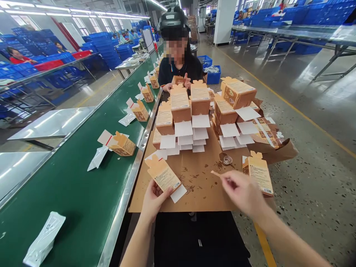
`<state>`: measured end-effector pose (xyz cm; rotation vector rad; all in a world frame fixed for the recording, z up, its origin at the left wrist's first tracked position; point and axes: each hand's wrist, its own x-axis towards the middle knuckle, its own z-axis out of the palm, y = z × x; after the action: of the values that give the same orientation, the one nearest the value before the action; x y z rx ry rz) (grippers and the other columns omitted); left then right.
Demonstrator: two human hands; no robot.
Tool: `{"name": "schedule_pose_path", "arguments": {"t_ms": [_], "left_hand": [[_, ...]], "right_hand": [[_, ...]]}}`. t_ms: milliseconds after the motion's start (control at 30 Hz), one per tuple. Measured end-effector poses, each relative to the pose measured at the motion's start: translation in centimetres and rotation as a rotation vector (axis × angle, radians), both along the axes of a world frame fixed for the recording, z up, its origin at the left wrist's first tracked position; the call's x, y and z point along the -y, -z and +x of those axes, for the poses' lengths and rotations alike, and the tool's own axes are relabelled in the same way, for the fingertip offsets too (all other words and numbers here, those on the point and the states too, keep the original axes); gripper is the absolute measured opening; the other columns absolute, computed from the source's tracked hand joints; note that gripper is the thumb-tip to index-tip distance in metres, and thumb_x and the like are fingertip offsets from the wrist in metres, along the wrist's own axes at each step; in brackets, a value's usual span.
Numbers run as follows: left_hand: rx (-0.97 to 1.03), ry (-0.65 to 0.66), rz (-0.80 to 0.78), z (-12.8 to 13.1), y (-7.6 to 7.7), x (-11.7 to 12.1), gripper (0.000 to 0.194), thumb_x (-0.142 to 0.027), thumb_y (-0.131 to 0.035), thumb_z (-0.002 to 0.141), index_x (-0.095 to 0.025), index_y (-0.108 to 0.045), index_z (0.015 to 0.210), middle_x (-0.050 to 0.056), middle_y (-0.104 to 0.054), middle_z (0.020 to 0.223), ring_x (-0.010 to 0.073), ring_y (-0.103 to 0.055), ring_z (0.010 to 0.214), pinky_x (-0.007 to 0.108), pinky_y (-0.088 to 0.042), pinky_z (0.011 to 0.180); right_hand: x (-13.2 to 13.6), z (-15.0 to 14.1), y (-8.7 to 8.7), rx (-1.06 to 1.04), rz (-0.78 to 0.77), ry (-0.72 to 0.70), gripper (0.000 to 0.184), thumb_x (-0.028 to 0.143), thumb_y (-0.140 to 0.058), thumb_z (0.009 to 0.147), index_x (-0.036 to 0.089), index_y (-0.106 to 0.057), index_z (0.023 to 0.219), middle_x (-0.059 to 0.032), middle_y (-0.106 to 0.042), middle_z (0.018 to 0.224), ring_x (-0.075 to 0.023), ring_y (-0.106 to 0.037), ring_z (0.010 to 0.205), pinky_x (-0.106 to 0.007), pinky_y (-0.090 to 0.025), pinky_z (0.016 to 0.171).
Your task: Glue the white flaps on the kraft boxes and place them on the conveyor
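Observation:
My left hand (152,202) holds a flat tan carton (164,176) by its lower edge, over the brown cardboard sheet (200,193). My right hand (241,193) pinches a thin wooden stick (216,174), its tip pointing left toward a small clear cup (227,160) and dark glue stains. Another tan carton (259,172) lies just right of that hand. Stacks of folded cartons (180,107) with white flaps stand farther back on the sheet.
A green conveyor belt (69,193) runs along the left, carrying cartons (122,144) and white pouches (44,239). A co-worker (179,66) sits opposite at the far end. Blue crates (105,48) and metal tables fill the background; bare concrete floor lies to the right.

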<state>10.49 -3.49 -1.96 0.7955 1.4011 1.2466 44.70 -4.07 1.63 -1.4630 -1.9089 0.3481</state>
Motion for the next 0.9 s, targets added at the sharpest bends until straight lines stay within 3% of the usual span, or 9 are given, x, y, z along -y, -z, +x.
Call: {"name": "schedule_pose_path", "arguments": {"t_ms": [100, 167, 267, 467, 600, 767, 900], "left_hand": [[-0.027, 0.05, -0.013, -0.5, 0.5, 0.0, 0.083, -0.063, -0.118, 0.062, -0.021, -0.08, 0.123, 0.018, -0.091, 0.133, 0.0426, -0.087, 0.13, 0.057, -0.071, 0.117], [-0.057, 0.084, -0.01, -0.9, 1.1, -0.1, 0.082, -0.061, -0.119, 0.063, -0.022, -0.078, 0.122, 0.018, -0.091, 0.132, 0.0413, -0.087, 0.129, 0.056, -0.071, 0.117], [-0.095, 0.064, 0.03, -1.1, 2.4, -0.1, 0.082, -0.063, -0.117, 0.061, -0.024, -0.075, 0.12, 0.015, -0.091, 0.125, 0.0401, -0.089, 0.121, 0.055, -0.073, 0.111], [-0.241, 0.048, 0.12, -0.7, 3.7, 1.0, 0.084, -0.067, -0.11, 0.071, -0.026, -0.073, 0.134, 0.016, -0.088, 0.133, 0.0421, -0.086, 0.129, 0.057, -0.071, 0.112], [-0.454, 0.138, 0.172, -1.1, 3.6, 2.1, 0.08, -0.057, -0.108, 0.079, -0.027, -0.071, 0.143, 0.017, -0.084, 0.139, 0.0434, -0.085, 0.131, 0.06, -0.07, 0.111], [-0.597, 0.156, 0.175, -1.6, 4.3, 3.1, 0.069, -0.053, -0.104, 0.084, -0.032, -0.071, 0.14, 0.018, -0.083, 0.136, 0.044, -0.085, 0.125, 0.06, -0.071, 0.103], [-0.627, 0.145, 0.159, -0.6, 4.4, 3.3, 0.066, -0.057, -0.101, 0.082, -0.032, -0.072, 0.136, 0.017, -0.082, 0.13, 0.0449, -0.084, 0.122, 0.059, -0.07, 0.1]], "right_hand": [[2.8, -6.5, 3.4, -0.128, -0.007, -0.15, 0.029, 0.014, -0.064, 0.113, 0.026, -0.078, 0.091, 0.0011, -0.078, 0.076, -0.0165, -0.069, 0.064, -0.029, -0.053, 0.066], [3.5, -10.2, 5.4, -0.154, -0.011, -0.171, 0.03, 0.008, -0.067, 0.108, 0.027, -0.072, 0.084, 0.0036, -0.072, 0.072, -0.015, -0.064, 0.062, -0.027, -0.049, 0.065], [3.3, -13.0, 7.1, -0.17, -0.013, -0.192, 0.034, 0.005, -0.067, 0.104, 0.027, -0.063, 0.08, 0.0061, -0.063, 0.07, -0.014, -0.058, 0.06, -0.027, -0.044, 0.063], [2.8, -10.7, 6.6, -0.22, 0.019, -0.146, 0.034, 0.008, -0.06, 0.109, 0.028, -0.062, 0.082, 0.0047, -0.062, 0.069, -0.0158, -0.059, 0.06, -0.028, -0.045, 0.062], [3.9, -8.4, 5.7, -0.266, 0.051, -0.071, 0.032, 0.014, -0.063, 0.111, 0.028, -0.064, 0.082, 0.0042, -0.064, 0.067, -0.0156, -0.06, 0.057, -0.027, -0.048, 0.058], [5.9, -7.0, 4.8, -0.31, 0.057, 0.0, 0.032, 0.014, -0.067, 0.11, 0.028, -0.067, 0.081, 0.0055, -0.063, 0.064, -0.0145, -0.057, 0.051, -0.027, -0.047, 0.052], [7.1, -7.0, 4.3, -0.326, 0.007, 0.018, 0.032, 0.019, -0.066, 0.11, 0.03, -0.068, 0.08, 0.0045, -0.064, 0.063, -0.0164, -0.06, 0.05, -0.028, -0.051, 0.051]]}}
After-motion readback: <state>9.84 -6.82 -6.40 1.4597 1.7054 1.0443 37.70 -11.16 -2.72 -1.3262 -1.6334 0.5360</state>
